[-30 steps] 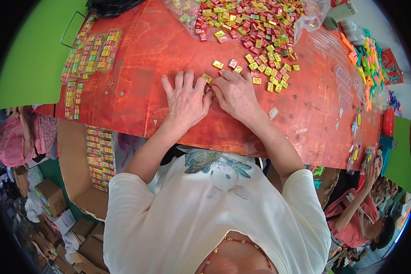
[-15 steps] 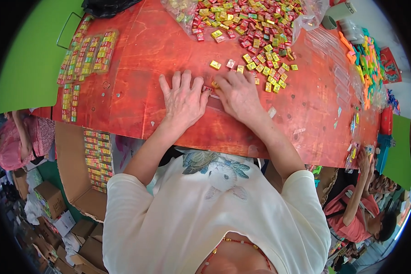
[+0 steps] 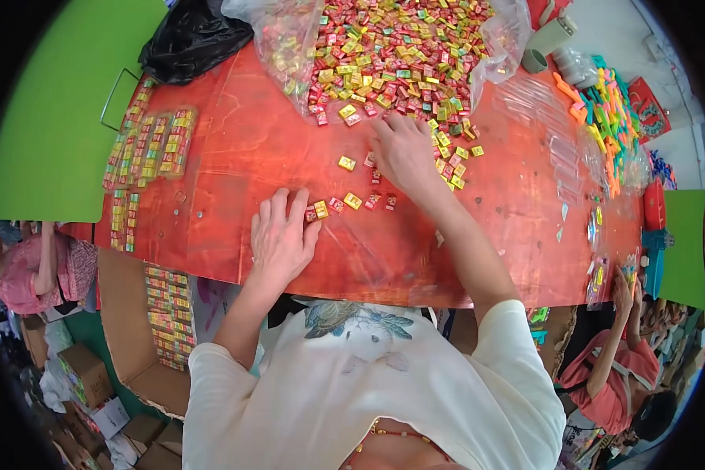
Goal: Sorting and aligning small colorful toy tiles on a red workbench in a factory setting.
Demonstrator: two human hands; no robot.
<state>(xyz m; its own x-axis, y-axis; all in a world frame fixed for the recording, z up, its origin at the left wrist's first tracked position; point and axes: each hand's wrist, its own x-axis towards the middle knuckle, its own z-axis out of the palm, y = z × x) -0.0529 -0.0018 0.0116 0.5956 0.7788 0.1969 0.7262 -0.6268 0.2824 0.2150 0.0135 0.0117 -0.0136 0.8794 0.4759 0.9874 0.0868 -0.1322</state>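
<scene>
My left hand (image 3: 280, 239) rests low over the red table, its thumb and index finger closed around a small red box (image 3: 311, 214). A yellow box (image 3: 321, 209) sits against that one, and a loose row of others, among them a yellow box (image 3: 352, 200) and a red box (image 3: 390, 202), runs to the right. On the near side of the row lies a clear plastic sleeve or tray (image 3: 360, 251). Farther off, my right hand (image 3: 403, 153) reaches to the near edge of a big pile of small red and yellow boxes (image 3: 399, 55). Its fingers are bent but apart; the fingertips are partly hidden.
Filled clear packs (image 3: 178, 145) lie at the left, near a black plastic bag (image 3: 196, 39). Clear empty trays (image 3: 564, 160) and colourful plastic pieces (image 3: 615, 117) are on the right. An open carton (image 3: 125, 313) stands below the table edge. Another person's hands (image 3: 627, 294) work at the far right.
My hands were together over the clear plastic; now they are apart. The right has gone forward to the pile, the left to the left. Several boxes now lie in a row between them.
</scene>
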